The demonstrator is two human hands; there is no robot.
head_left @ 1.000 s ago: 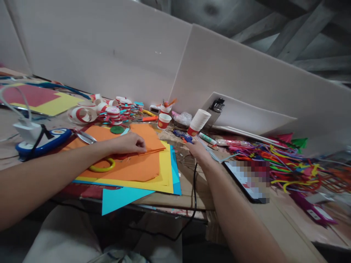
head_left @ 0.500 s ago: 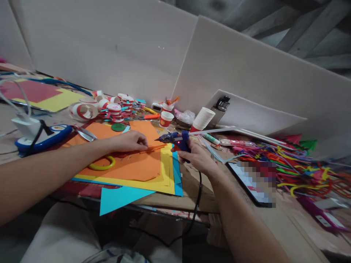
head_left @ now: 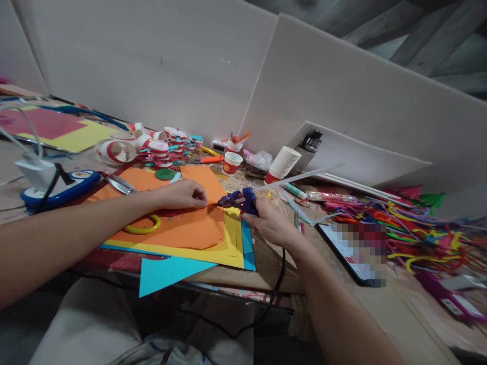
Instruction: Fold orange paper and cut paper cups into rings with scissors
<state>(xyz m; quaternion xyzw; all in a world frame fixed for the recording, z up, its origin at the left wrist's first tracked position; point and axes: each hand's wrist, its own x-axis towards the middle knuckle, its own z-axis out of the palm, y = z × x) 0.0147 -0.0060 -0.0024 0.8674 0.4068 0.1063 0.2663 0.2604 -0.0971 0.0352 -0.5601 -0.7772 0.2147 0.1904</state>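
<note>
Cluttered table (head_left: 5, 162): blue glue gun (head_left: 249, 201), red light (head_left: 242, 205) lit, pale stick (head_left: 300, 176), clamped in right grip (head_left: 272, 223); left grip (head_left: 186, 195) unclear.

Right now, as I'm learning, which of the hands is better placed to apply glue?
Likely the right hand: it holds the glue gun, pointed toward the orange paper by the left hand.
</note>
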